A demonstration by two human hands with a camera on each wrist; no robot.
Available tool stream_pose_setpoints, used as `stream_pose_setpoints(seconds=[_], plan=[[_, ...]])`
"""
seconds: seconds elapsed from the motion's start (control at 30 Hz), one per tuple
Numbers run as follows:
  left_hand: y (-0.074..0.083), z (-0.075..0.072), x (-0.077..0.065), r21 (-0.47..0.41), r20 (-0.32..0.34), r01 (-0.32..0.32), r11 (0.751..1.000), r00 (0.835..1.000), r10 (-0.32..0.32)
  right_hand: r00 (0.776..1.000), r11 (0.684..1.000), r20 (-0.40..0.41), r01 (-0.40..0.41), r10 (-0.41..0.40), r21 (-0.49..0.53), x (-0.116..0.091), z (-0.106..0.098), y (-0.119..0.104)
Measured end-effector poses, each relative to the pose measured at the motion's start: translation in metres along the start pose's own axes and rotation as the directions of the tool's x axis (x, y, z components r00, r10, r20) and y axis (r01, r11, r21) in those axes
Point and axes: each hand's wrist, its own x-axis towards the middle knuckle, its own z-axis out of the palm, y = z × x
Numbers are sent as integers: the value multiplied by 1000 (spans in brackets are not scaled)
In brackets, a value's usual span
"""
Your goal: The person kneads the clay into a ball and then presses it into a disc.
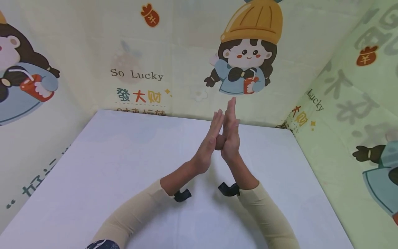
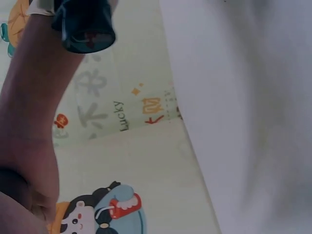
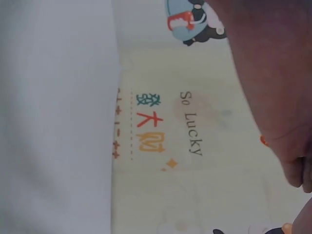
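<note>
Between my two palms sits a small brown ball [image 1: 220,142], held above the white table. My left hand [image 1: 206,148] presses it from the left with fingers straight and pointing up and away. From the other side my right hand [image 1: 230,138] presses with its fingers extended too. The fingertips lean toward each other, so the hands form a peak. In the left wrist view the ball [image 2: 13,186] appears dark, partly covered by the hands. The right wrist view catches my left hand [image 3: 287,131] at the right edge, with the ball out of sight.
Below the hands spreads the white tabletop [image 1: 130,155]. Printed cloth walls [image 1: 186,52] with cartoon figures and lettering enclose it at the back and sides. Black wrist mounts [image 1: 182,195] stick out under both forearms.
</note>
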Motion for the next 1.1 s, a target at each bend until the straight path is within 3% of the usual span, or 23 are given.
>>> stream_pose_setpoints(seconds=[0.2, 0.43, 0.8, 1.1], plan=[[11, -3, 7, 24, -58, -60, 998, 996, 61, 996, 995, 39, -78, 76, 67, -8, 5, 4], [19, -8, 16, 34, -109, -105, 994, 988, 108, 995, 993, 76, -71, 64, 90, -16, 13, 13], [21, -24, 27, -17, -189, -43, 999, 981, 39, 992, 995, 94, -93, 89, 37, -30, 26, 21], [15, -40, 36, -49, -248, -13, 999, 969, 0, 989, 995, 109, -93, 97, -37, -41, 34, 24]])
